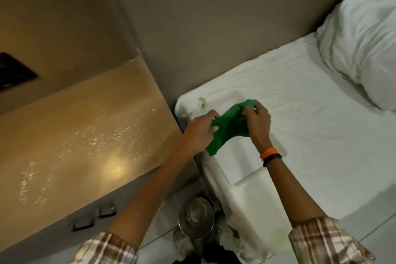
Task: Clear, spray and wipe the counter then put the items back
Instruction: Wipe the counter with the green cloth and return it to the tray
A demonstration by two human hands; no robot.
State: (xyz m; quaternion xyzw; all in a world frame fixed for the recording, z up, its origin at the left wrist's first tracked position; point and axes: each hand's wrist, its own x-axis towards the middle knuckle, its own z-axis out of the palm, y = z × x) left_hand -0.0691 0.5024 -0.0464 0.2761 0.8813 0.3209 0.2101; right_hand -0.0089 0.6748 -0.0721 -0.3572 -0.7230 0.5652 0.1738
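Observation:
A green cloth (230, 123) is stretched between both hands above a white tray (248, 169) lying on the bed corner. My left hand (200, 130) grips the cloth's left end, and my right hand (257, 121) grips its right end. The tan counter (81, 135) at the left is bare and speckled with shiny droplets. A small white spray nozzle (203, 101) pokes up at the bed's corner, beyond the tray.
The bed (321, 135) with white sheet and pillow (364, 49) fills the right. A metal bin (196, 216) stands on the floor between counter and bed. Two drawer handles (94, 217) show on the counter's front. A dark panel (15, 70) sits in the wall at left.

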